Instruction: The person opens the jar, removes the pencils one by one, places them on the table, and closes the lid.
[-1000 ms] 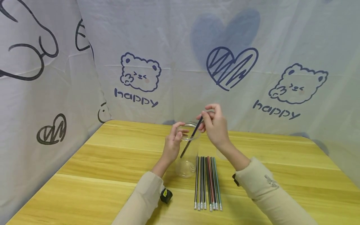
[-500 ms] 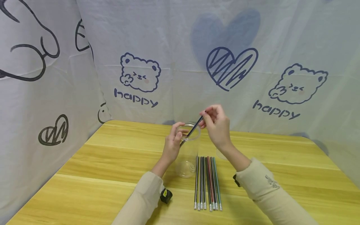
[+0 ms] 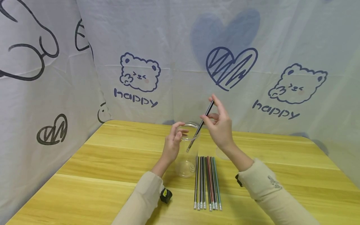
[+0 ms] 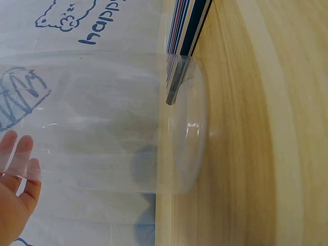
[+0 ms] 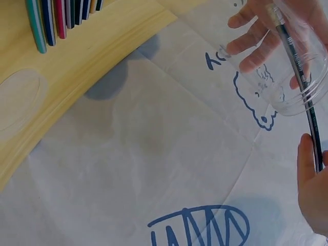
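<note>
A clear plastic jar [image 3: 187, 153] stands upright on the table. My left hand [image 3: 172, 143] grips it around the upper part, just below the mouth. Thumb and fingers of my right hand [image 3: 220, 128] pinch a dark pencil [image 3: 203, 123] above the jar's right rim. The pencil slants, its eraser end down inside the jar and its other end by my raised index finger. In the right wrist view the pencil [image 5: 300, 82] passes through the jar's mouth. Beside the jar's base, a row of several pencils [image 3: 208, 184] lies on the table with eraser ends toward me.
A clear round lid [image 3: 222, 153] lies on the wooden table [image 3: 112, 175] to the right of the jar, partly behind my right wrist. A printed white cloth [image 3: 180, 93] hangs behind the table, another at the left. Each wrist wears a small black device [image 3: 166, 196].
My right hand has shifted its fingers, index finger now up at the pencil's top. The pencil stands steeper, its lower end moved right, with the eraser showing. My left hand and the jar stay put.
</note>
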Available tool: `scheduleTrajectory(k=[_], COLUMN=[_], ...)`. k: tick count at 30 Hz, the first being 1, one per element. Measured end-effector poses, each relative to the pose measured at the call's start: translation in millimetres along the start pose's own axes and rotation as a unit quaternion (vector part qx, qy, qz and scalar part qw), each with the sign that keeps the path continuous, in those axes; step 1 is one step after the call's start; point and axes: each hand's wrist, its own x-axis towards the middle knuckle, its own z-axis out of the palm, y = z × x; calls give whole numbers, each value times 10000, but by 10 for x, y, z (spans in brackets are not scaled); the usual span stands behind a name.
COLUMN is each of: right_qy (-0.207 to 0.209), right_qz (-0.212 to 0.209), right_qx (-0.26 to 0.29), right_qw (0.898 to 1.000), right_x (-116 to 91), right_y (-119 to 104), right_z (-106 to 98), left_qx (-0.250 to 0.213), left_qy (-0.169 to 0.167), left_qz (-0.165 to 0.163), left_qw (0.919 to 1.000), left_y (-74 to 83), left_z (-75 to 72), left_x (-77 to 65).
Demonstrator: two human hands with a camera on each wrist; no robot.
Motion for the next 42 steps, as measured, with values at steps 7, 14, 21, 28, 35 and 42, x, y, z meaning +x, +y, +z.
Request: scheduleTrajectory(k=[7,14,21,28,35,42], right_qy=[-95,384,335,298,744,1014], right_qz=[20,127,89,88,163,311], right_qx=[405,874,758,876,1234,1583], right_qw=[9991,9954,9965,9957,9894,9817], right_x=[-5,1,6,13,58,82], right_y=[-18,-4,14,0,-23,-52], right_z=[-3,-38,-91,-118,-184,-280], left_qx=[-5,-23,175,193,183,86], left_qy=[26,-6,19,25,41,-5], left_qz=[-10,-7,-21,-23,-61,-63], left_qw=[10000,10000,9998,9998,9998,9999], left_y=[1,10,13,9,9,10], left_z=[-1,0,1,0,-3,-4], left_x=[-6,-8,-7,-10,-10,-10])
